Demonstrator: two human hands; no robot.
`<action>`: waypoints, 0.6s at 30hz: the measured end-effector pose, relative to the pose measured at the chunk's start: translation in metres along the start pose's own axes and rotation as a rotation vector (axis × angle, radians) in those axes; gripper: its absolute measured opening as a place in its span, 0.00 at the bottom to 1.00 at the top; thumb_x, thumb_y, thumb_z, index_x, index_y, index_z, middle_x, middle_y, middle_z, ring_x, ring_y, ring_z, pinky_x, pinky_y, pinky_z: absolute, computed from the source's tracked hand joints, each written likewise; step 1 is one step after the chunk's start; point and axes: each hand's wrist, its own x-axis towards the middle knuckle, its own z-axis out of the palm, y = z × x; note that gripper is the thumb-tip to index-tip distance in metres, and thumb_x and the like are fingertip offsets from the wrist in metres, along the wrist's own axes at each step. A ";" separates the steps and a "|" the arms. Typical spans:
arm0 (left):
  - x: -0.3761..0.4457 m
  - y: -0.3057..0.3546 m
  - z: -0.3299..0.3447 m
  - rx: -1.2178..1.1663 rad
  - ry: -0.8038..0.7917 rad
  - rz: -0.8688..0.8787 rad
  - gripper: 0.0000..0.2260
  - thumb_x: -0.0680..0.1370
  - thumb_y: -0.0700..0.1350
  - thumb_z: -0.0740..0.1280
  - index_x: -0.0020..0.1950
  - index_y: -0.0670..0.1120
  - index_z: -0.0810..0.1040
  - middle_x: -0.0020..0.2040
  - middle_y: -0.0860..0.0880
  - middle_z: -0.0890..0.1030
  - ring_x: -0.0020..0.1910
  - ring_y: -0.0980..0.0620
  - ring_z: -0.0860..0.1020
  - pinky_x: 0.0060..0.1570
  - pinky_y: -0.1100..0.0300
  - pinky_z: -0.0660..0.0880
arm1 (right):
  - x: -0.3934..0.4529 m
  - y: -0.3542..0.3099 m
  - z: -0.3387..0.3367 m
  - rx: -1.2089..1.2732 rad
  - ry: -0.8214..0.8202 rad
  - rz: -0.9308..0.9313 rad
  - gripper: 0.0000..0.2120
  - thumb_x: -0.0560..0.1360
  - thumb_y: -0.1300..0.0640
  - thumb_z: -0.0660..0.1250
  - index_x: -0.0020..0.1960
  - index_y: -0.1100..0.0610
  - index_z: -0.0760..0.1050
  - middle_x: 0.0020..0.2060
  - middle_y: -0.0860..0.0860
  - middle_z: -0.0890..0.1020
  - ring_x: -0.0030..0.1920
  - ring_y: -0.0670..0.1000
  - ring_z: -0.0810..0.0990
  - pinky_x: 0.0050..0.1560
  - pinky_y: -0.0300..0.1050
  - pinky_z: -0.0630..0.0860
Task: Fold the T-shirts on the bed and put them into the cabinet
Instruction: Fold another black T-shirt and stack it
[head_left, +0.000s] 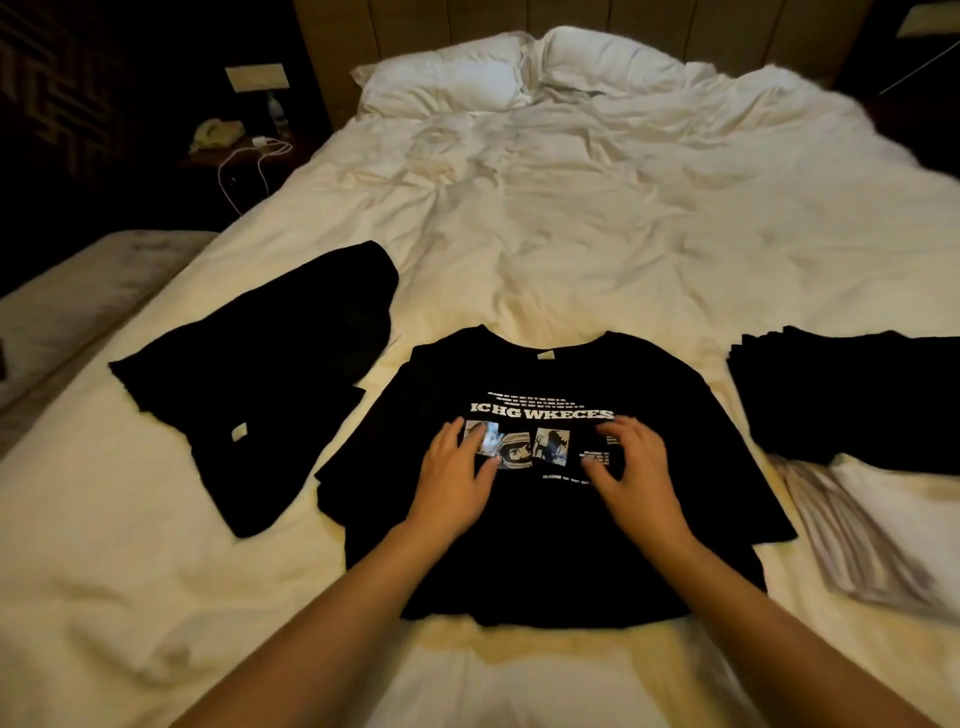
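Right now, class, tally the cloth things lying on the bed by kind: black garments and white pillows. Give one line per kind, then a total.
Black garments: 3, namely the printed T-shirt under both hands, a crumpled garment to its left, and a folded pile at the right whose layers cannot be counted
White pillows: 2, the left pillow and the right pillow
Total: 5

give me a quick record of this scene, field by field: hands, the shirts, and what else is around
left hand: open, on printed T-shirt
right hand: open, fingers bent, on the print
printed T-shirt: black, spread front up on bed
left garment: black, loosely laid
right stack: black folded items
pillows: at headboard
nightstand: phone, white cable
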 end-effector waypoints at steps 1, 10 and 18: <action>-0.021 -0.004 0.002 -0.001 0.026 0.002 0.24 0.84 0.53 0.61 0.79 0.52 0.63 0.81 0.48 0.57 0.80 0.48 0.51 0.78 0.51 0.50 | -0.020 -0.002 0.005 -0.013 0.007 -0.030 0.22 0.77 0.52 0.70 0.69 0.53 0.71 0.70 0.50 0.68 0.75 0.50 0.60 0.76 0.47 0.56; -0.147 -0.034 0.031 -0.150 0.428 -0.005 0.17 0.79 0.55 0.68 0.65 0.50 0.80 0.65 0.53 0.74 0.68 0.54 0.69 0.69 0.52 0.68 | -0.138 -0.005 0.047 -0.214 0.162 -0.277 0.22 0.73 0.38 0.63 0.55 0.53 0.81 0.57 0.47 0.80 0.65 0.51 0.71 0.65 0.49 0.65; -0.172 -0.043 0.018 -0.208 0.617 -0.255 0.28 0.71 0.39 0.70 0.72 0.42 0.71 0.70 0.43 0.72 0.69 0.43 0.68 0.69 0.46 0.64 | -0.166 -0.006 0.052 -0.333 0.116 -0.423 0.25 0.67 0.46 0.79 0.59 0.56 0.81 0.57 0.50 0.80 0.59 0.53 0.72 0.46 0.46 0.79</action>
